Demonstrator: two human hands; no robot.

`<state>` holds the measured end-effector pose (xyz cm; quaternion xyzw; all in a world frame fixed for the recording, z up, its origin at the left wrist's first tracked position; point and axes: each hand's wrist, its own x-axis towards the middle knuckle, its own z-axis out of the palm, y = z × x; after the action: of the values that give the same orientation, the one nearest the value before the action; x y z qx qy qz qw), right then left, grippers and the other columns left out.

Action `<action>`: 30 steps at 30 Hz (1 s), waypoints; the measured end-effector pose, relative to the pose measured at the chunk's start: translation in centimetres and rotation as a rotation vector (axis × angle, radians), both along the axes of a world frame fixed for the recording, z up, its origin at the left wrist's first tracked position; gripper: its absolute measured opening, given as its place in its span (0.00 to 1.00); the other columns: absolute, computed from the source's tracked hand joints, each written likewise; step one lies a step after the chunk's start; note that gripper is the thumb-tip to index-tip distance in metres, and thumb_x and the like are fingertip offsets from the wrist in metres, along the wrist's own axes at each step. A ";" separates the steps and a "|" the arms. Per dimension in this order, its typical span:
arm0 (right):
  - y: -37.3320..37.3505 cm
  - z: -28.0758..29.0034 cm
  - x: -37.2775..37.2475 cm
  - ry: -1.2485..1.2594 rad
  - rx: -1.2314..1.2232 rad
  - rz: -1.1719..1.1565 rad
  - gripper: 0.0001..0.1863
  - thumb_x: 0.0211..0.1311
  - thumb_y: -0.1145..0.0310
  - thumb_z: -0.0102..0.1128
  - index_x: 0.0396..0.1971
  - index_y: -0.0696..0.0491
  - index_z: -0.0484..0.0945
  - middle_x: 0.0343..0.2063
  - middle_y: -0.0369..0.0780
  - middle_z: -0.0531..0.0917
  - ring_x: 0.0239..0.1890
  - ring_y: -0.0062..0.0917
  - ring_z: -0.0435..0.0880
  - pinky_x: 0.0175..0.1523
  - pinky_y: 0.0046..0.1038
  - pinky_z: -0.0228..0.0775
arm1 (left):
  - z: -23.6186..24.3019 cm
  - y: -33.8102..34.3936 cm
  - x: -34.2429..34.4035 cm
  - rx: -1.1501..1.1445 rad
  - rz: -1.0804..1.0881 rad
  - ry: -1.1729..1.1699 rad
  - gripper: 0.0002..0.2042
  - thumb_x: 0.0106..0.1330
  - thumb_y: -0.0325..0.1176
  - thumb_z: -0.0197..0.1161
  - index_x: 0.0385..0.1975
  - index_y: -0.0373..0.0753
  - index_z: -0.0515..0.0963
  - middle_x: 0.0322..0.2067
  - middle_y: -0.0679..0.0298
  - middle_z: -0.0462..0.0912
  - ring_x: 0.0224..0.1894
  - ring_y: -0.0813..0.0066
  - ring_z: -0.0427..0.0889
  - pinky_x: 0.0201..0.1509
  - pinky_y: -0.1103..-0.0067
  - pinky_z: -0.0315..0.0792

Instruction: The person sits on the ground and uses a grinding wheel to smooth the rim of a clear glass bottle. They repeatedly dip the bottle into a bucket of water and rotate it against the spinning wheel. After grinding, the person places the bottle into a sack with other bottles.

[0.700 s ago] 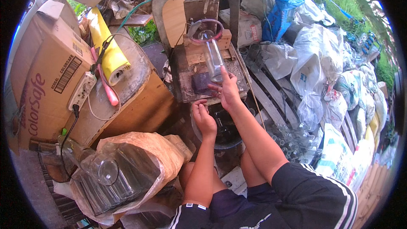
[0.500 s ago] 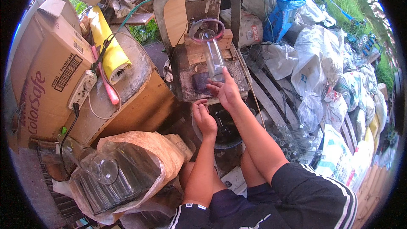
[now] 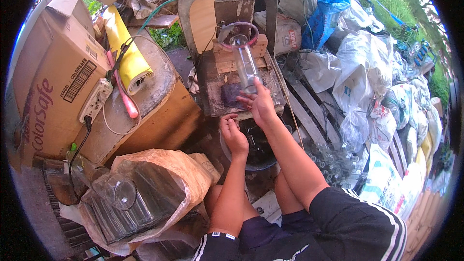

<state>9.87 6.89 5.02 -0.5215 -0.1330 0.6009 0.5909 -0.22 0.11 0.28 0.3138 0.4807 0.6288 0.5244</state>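
Note:
My right hand grips the lower end of a clear glass bottle, its thumb on the glass and some fingers spread below. The bottle is tilted, its far end at a purplish ring that stands against a wooden block. Whether the ring encircles the glass, I cannot tell. My left hand is palm up below and to the left, fingers loosely curled and apart from the bottle, with nothing visible in it. A dark purplish patch lies on the stained seat of a grey plastic chair.
Beneath the chair's front edge is a round tub with dark contents. A sack holding large glass pieces stands at lower left. Left are a cardboard box, power strip and yellow roll. Plastic bags pile up at right.
The whole view has shifted slightly. My right hand still holds the bottle at the ring, and my left hand keeps its curled pose.

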 end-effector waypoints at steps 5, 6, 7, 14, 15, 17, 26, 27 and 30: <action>-0.3 -0.3 0.7 0.220 0.005 0.068 0.44 0.74 0.26 0.42 0.74 0.47 0.57 0.50 0.46 0.80 0.49 0.35 0.84 0.58 0.46 0.70 | 0.1 0.0 0.1 -0.018 0.013 -0.004 0.11 0.80 0.31 0.45 0.43 0.37 0.77 0.30 0.74 0.67 0.32 0.84 0.62 0.37 0.81 0.59; -0.2 -0.4 0.8 0.165 -0.014 0.052 0.44 0.74 0.28 0.45 0.74 0.48 0.56 0.50 0.46 0.80 0.49 0.35 0.85 0.57 0.43 0.70 | 0.0 -0.1 0.1 -0.003 0.011 -0.003 0.11 0.80 0.31 0.45 0.43 0.37 0.77 0.30 0.74 0.67 0.32 0.84 0.62 0.37 0.81 0.59; -0.1 -0.4 0.8 0.116 -0.017 0.049 0.43 0.74 0.30 0.48 0.73 0.49 0.55 0.50 0.45 0.81 0.48 0.35 0.86 0.55 0.41 0.71 | 0.0 -0.1 0.1 0.001 0.012 0.000 0.11 0.80 0.31 0.45 0.42 0.37 0.77 0.30 0.74 0.67 0.32 0.84 0.62 0.37 0.81 0.59; 0.2 -0.7 -0.1 -0.076 0.039 -0.083 0.42 0.73 0.42 0.62 0.71 0.50 0.51 0.50 0.47 0.81 0.39 0.32 0.88 0.41 0.36 0.72 | -0.1 -0.2 0.0 -0.019 0.006 0.005 0.11 0.80 0.31 0.45 0.42 0.37 0.77 0.30 0.74 0.67 0.32 0.84 0.63 0.38 0.80 0.60; 0.3 -0.8 0.0 0.002 0.031 -0.066 0.41 0.75 0.39 0.56 0.72 0.50 0.51 0.51 0.49 0.82 0.42 0.34 0.88 0.44 0.37 0.73 | 0.0 -0.1 0.1 -0.003 0.015 0.011 0.11 0.80 0.31 0.45 0.42 0.37 0.77 0.30 0.74 0.67 0.32 0.84 0.63 0.38 0.80 0.60; 0.1 -0.8 0.4 0.253 0.032 -0.022 0.40 0.76 0.37 0.52 0.72 0.49 0.52 0.53 0.50 0.82 0.44 0.35 0.87 0.47 0.37 0.74 | 0.1 -0.3 0.1 -0.014 0.018 0.004 0.11 0.80 0.31 0.45 0.42 0.37 0.77 0.30 0.74 0.67 0.33 0.84 0.63 0.38 0.80 0.60; -0.3 -0.4 0.9 0.281 -0.007 0.005 0.38 0.72 0.33 0.55 0.70 0.41 0.59 0.50 0.47 0.82 0.46 0.33 0.84 0.54 0.41 0.72 | 0.2 -0.4 0.0 0.013 0.008 0.048 0.11 0.80 0.33 0.45 0.44 0.40 0.77 0.32 0.74 0.70 0.34 0.85 0.64 0.39 0.82 0.61; -0.4 -0.5 0.8 0.271 0.007 -0.006 0.37 0.72 0.33 0.56 0.69 0.41 0.60 0.48 0.46 0.82 0.46 0.32 0.84 0.54 0.40 0.72 | 0.2 -0.3 0.0 -0.004 0.010 0.059 0.11 0.80 0.33 0.45 0.44 0.40 0.77 0.32 0.74 0.70 0.34 0.85 0.64 0.39 0.82 0.62; -1.1 -0.6 0.7 0.275 0.029 -0.032 0.34 0.72 0.34 0.57 0.65 0.40 0.62 0.45 0.45 0.82 0.43 0.31 0.83 0.54 0.40 0.72 | 0.0 -0.2 0.0 0.001 0.016 0.066 0.11 0.81 0.33 0.45 0.43 0.40 0.77 0.34 0.74 0.71 0.34 0.85 0.64 0.39 0.82 0.62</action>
<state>10.61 5.74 4.43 -0.4276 -0.0510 0.6553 0.6206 -0.26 -0.09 0.28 0.3308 0.5002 0.6224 0.5030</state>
